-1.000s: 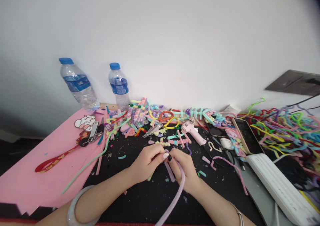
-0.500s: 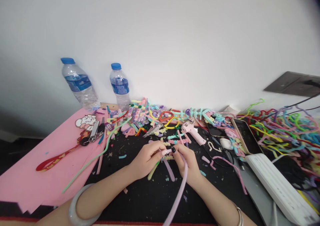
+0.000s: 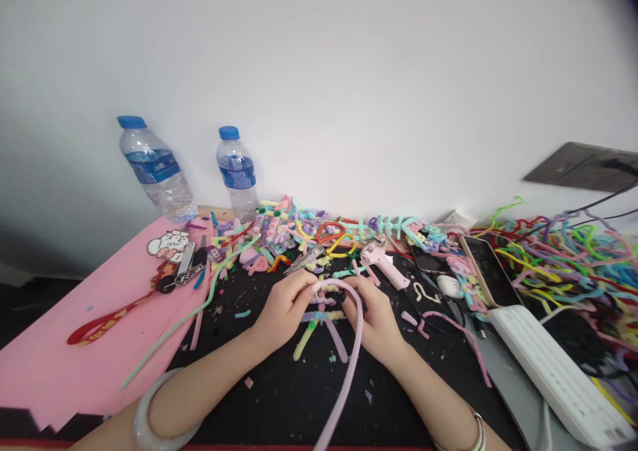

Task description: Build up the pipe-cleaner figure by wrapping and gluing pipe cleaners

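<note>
A long pale pink pipe cleaner (image 3: 349, 371) arches up between my hands, and its lower length trails toward the front edge. My left hand (image 3: 289, 308) pinches its near end between thumb and index finger. Curled round the bend of the same strand is my right hand (image 3: 376, 321), with a dark nail on the thumb; its other fingers are partly hidden. On the black mat (image 3: 279, 398) beneath them lies a small figure of multicoloured pipe cleaners (image 3: 323, 316). A yellow-green strip (image 3: 304, 341) and a lilac strip (image 3: 337, 341) extend below its crossbar.
Behind the hands lie a heap of pipe cleaner pieces (image 3: 279, 228), pliers (image 3: 306, 258) and a pink glue gun (image 3: 385, 265). Two water bottles (image 3: 236, 172) stand by the wall. Pink sheets (image 3: 119, 291) cover the left; a power strip (image 3: 553, 371) and phone (image 3: 491, 271) sit right.
My hands have moved slightly apart. The strand, earlier held short between both hands, now rises in a wider arch, leaving more of the small multicoloured figure in sight.
</note>
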The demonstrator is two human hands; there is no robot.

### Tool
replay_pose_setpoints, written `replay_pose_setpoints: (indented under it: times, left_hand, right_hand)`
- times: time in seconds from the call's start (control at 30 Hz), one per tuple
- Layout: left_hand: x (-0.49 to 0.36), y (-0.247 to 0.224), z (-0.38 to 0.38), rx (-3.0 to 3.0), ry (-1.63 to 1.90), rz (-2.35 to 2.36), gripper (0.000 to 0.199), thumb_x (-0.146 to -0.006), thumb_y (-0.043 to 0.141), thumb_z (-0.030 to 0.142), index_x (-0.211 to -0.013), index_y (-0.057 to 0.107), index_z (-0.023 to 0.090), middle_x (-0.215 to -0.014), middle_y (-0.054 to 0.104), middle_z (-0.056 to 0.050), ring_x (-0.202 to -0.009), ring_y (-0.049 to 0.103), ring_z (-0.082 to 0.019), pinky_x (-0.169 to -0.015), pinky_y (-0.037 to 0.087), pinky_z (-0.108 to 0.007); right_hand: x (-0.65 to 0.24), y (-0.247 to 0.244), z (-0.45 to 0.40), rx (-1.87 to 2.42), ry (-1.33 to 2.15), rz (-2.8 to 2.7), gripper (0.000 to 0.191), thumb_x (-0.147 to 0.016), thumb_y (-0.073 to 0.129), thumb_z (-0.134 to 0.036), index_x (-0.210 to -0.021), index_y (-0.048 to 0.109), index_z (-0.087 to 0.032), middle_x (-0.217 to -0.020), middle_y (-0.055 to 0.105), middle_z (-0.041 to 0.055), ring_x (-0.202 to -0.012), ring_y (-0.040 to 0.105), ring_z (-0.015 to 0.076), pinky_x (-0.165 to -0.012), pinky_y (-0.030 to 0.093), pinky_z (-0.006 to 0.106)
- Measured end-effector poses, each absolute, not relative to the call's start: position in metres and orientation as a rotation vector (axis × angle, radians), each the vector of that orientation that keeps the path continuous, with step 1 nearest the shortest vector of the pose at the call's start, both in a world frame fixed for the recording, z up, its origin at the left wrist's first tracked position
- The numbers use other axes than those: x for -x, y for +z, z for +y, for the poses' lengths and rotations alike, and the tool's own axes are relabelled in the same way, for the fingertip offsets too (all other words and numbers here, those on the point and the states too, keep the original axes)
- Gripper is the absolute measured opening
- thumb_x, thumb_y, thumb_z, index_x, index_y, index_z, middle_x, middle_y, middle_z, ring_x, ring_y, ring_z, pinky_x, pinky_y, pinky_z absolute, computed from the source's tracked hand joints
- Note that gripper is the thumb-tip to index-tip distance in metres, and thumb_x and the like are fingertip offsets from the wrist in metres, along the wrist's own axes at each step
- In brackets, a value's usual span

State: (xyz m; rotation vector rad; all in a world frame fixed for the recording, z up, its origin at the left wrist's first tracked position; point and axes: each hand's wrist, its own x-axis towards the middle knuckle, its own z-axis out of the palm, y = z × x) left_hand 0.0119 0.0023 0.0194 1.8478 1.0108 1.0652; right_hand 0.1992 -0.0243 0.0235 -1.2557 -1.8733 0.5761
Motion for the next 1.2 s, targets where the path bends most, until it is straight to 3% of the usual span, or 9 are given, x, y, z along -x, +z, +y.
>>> replay_pose_setpoints:
  times: [0.13,0.37,0.57,0.7,0.87,1.0,1.2]
  left_hand:
    - [-0.008,0.015,0.013,-1.580,1.201,1.121,0.021,-0.094,0.042,0.031,-0.080,0.051,0.019,-0.055,0.038,0.006,-0.049,0.038,-0.010,-0.052,0.030,-0.023]
    - [-0.002,0.010,0.028,-1.373,1.354,1.109,0.020,-0.093,0.044,0.032,-0.080,0.050,0.019,-0.058,0.044,0.005,-0.048,0.038,-0.009,-0.049,0.029,-0.022]
    - [0.000,0.010,0.032,-1.330,1.373,1.125,0.021,-0.093,0.044,0.034,-0.078,0.051,0.019,-0.055,0.042,0.006,-0.047,0.037,-0.009,-0.047,0.028,-0.021]
    - [-0.001,0.011,0.033,-1.325,1.385,1.129,0.022,-0.092,0.046,0.035,-0.078,0.051,0.019,-0.058,0.045,0.005,-0.046,0.038,-0.009,-0.046,0.029,-0.021]
    - [-0.003,0.012,0.032,-1.327,1.376,1.133,0.022,-0.092,0.045,0.035,-0.079,0.050,0.018,-0.056,0.044,0.006,-0.046,0.037,-0.008,-0.046,0.028,-0.020]
    - [-0.003,0.012,0.032,-1.314,1.371,1.140,0.023,-0.091,0.045,0.036,-0.079,0.051,0.018,-0.055,0.043,0.006,-0.045,0.037,-0.008,-0.046,0.028,-0.020]
    - [-0.003,0.010,0.032,-1.335,1.358,1.158,0.023,-0.092,0.045,0.036,-0.079,0.051,0.018,-0.057,0.045,0.006,-0.046,0.037,-0.008,-0.047,0.028,-0.020]
  right_hand:
    - [-0.207,0.021,-0.017,1.346,0.440,-1.702,0.020,-0.083,0.046,-0.013,-0.101,0.054,-0.018,-0.075,0.053,0.0000,-0.057,0.047,0.0128,-0.055,0.041,0.025]
    - [-0.232,0.029,0.002,1.485,0.163,-1.599,0.022,-0.084,0.045,-0.013,-0.103,0.055,-0.017,-0.085,0.060,0.0054,-0.066,0.054,0.0160,-0.059,0.044,0.028]
    - [-0.239,0.054,0.049,1.493,-0.058,-2.079,0.028,-0.084,0.045,-0.007,-0.107,0.059,-0.015,-0.100,0.066,0.0095,-0.095,0.057,0.0229,-0.083,0.044,0.033]
    - [-0.227,0.055,0.089,1.530,-0.210,-2.526,0.033,-0.086,0.044,-0.005,-0.116,0.056,-0.013,-0.112,0.064,0.0132,-0.105,0.052,0.0245,-0.085,0.040,0.034]
    - [-0.214,0.046,0.119,1.457,-0.188,-2.727,0.028,-0.084,0.048,-0.005,-0.105,0.062,-0.017,-0.102,0.067,0.0099,-0.102,0.053,0.0234,-0.081,0.038,0.032]
    - [-0.209,0.045,0.121,1.422,-0.212,-2.799,0.030,-0.083,0.049,-0.006,-0.107,0.060,-0.018,-0.106,0.066,0.0093,-0.104,0.052,0.0239,-0.075,0.035,0.032]
    - [-0.203,0.052,0.117,1.428,-0.313,-2.779,0.028,-0.078,0.049,-0.005,-0.103,0.057,-0.014,-0.101,0.065,0.0129,-0.100,0.051,0.0267,-0.077,0.030,0.035]
